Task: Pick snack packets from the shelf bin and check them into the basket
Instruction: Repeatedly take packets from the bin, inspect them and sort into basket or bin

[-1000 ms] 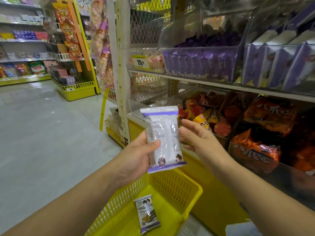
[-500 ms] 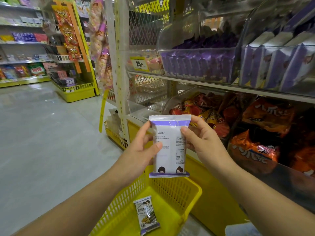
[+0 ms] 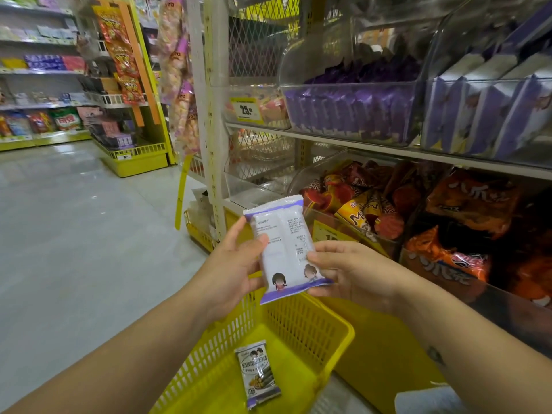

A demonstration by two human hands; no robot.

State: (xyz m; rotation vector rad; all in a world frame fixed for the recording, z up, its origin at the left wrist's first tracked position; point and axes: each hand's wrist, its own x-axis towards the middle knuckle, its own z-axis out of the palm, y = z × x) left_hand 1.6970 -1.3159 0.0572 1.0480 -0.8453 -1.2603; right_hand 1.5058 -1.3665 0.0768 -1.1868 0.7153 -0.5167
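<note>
A white snack packet [image 3: 285,246] with purple ends is held upright above the yellow basket [image 3: 301,327], its printed back facing me. My left hand [image 3: 231,270] grips its left edge, thumb across the front. My right hand [image 3: 355,271] pinches its lower right corner. A second packet [image 3: 258,373] of the same kind lies face up on the basket floor. The clear shelf bin [image 3: 352,112] of purple packets sits above and to the right.
Another clear bin [image 3: 490,115] of purple-white packets stands at the upper right. Bins of red and orange snack bags [image 3: 466,204] fill the lower shelf behind my right hand. A white shelf post [image 3: 209,121] rises on the left; grey aisle floor [image 3: 74,234] stretches beyond it.
The packet has been turned and tilted between both hands. My right hand slid from its upper right edge down to the lower right corner. The basket packet has not moved.
</note>
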